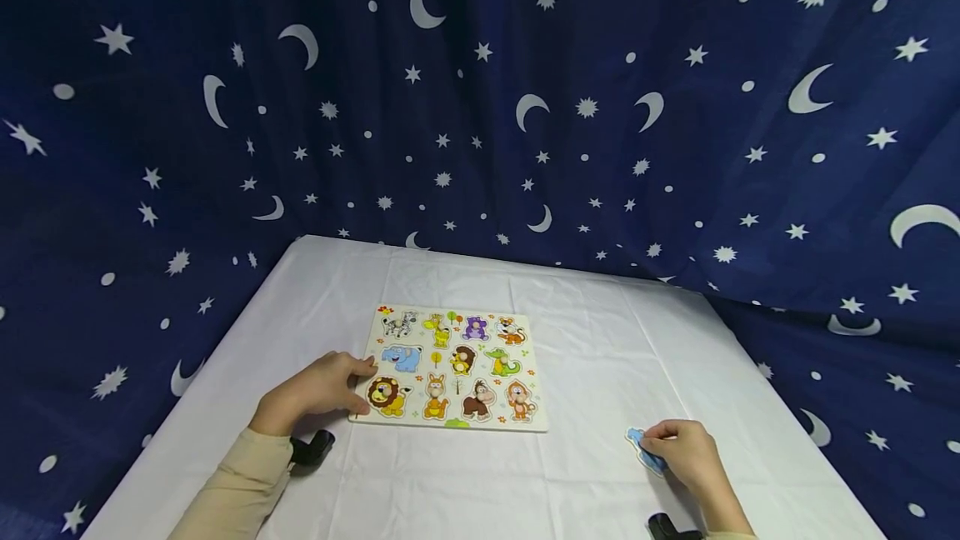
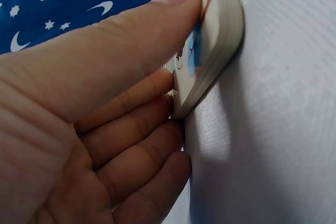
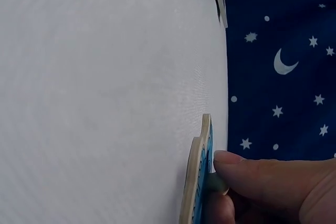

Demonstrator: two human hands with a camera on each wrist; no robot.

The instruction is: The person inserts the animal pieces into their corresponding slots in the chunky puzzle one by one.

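A wooden puzzle board (image 1: 450, 391) with animal pictures lies flat on the white table. At its left edge, my left hand (image 1: 324, 387) holds the board near the front corner. In the left wrist view the thumb (image 2: 152, 30) lies over the board's top face, and the other fingers are bent against its edge. Out to the right, my right hand (image 1: 686, 450) pinches a blue puzzle piece (image 1: 647, 452) by its small knob. The right wrist view shows this piece (image 3: 197, 182) tilted edge-on; whether it touches the cloth I cannot tell.
Several animal pieces with knobs, such as a lion (image 1: 385, 396) and a crocodile (image 1: 503, 362), sit in the board. A white cloth (image 1: 585, 373) covers the table. Behind it hangs a dark blue curtain (image 1: 480, 90) with moons and stars.
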